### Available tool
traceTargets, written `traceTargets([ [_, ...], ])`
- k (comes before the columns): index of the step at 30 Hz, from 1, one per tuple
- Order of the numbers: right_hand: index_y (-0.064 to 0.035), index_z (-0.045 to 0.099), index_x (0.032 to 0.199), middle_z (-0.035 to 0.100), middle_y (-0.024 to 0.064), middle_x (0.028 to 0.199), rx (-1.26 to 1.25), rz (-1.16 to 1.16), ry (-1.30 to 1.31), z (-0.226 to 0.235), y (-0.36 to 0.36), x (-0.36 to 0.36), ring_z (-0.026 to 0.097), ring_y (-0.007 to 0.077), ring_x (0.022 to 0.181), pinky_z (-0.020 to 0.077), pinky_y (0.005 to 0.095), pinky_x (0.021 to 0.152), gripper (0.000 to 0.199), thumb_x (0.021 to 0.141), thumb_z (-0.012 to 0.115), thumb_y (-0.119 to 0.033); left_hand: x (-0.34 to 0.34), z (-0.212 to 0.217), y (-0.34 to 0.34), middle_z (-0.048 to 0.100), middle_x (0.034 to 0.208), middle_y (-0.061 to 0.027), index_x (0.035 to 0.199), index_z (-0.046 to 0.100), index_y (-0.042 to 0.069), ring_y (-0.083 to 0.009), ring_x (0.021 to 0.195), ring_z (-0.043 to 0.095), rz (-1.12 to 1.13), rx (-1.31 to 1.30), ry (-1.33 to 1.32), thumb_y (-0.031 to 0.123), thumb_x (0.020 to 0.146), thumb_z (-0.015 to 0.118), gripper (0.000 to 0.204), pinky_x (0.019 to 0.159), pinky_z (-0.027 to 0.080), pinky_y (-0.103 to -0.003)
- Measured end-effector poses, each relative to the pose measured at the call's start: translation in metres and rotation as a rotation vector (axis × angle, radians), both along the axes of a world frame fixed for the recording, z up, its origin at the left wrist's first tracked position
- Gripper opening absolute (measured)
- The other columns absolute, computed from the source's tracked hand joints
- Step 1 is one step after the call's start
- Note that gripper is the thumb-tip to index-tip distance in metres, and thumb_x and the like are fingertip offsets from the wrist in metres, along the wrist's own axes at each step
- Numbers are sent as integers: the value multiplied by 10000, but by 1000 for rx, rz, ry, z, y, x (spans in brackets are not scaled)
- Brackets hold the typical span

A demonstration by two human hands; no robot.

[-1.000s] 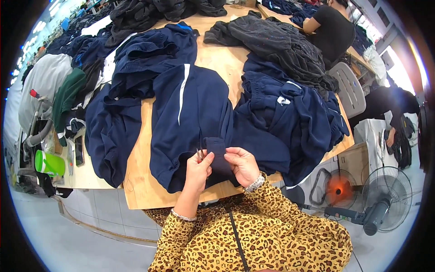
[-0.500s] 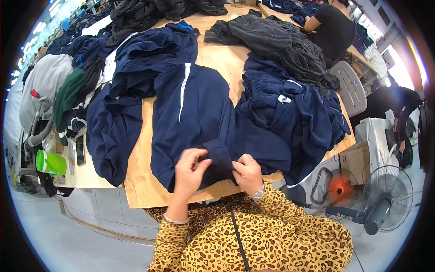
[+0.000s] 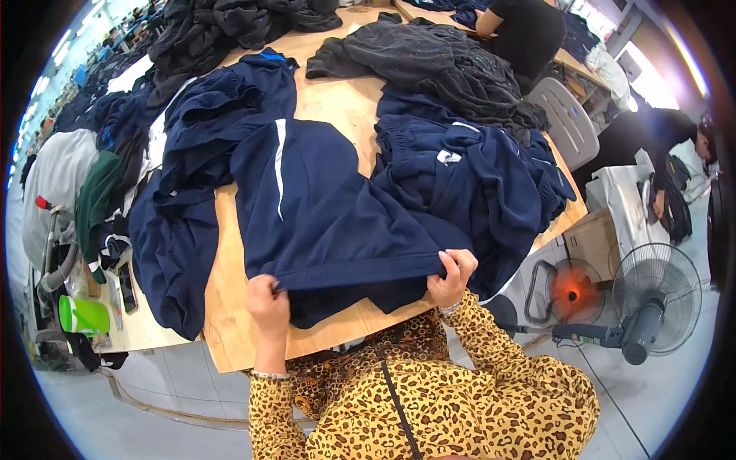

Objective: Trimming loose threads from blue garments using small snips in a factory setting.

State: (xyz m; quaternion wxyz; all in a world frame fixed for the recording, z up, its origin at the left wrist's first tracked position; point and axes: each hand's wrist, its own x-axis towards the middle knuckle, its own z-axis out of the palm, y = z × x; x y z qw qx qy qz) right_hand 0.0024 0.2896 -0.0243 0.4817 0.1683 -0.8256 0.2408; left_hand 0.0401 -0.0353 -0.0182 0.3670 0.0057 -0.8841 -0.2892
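A navy blue garment (image 3: 314, 207) with a narrow white stripe lies before me, its near hemmed edge pulled out nearly straight. At the left end of that edge, my left hand (image 3: 268, 307) is closed on the cloth. My right hand (image 3: 452, 277) pinches the other end, thumb toward me. Below the stretched edge, more navy cloth hangs down over the tabletop. Close by on the right is a heap of navy garments (image 3: 491, 192), one with a gathered elastic waist and a white label. Another navy garment (image 3: 176, 253) drapes at the left.
Bare wood of the table (image 3: 230, 330) shows along its near edge. Dark grey garments (image 3: 429, 65) are piled farther back. A green bucket (image 3: 83, 314) stands at the left; a grey chair (image 3: 567, 119) and standing fan (image 3: 655, 299) are at the right. Two other people are beyond.
My hands have moved apart, left hand leftward and right hand rightward. The garment edge, bunched between them before, is now drawn out wide. The whole view has shifted slightly.
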Motion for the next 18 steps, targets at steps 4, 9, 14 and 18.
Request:
traceTargets([
  [4,-89,575,1039,534,96,1061,2,2,65,-11,4,-8,511,311,969,418,429,843,422,625,573,-5,18,-13,-20,488,730,-106,758,481,13,-257,639,492,171,85,44,-165,615,544,237,595,428,-323],
  [9,-94,555,1059,529,87,1088,32,-21,53,-10,14,-12,489,310,1037,405,453,878,459,608,583,-12,38,-21,-47,464,686,-91,700,423,26,-269,613,471,383,-41,42,-154,617,566,245,538,383,-358],
  [14,-99,556,1066,529,81,1097,37,-17,19,-9,13,-10,487,301,1044,402,456,885,460,614,583,-13,46,-19,-47,432,668,-106,694,402,26,-273,581,438,365,-108,39,-159,618,554,251,527,363,-373],
  [18,-105,562,1067,533,79,1102,54,10,19,-11,15,-7,480,295,1060,392,466,898,439,635,582,-31,59,-22,-53,457,689,-103,761,474,13,-267,593,458,408,-131,8,-167,625,536,233,523,387,-353],
])
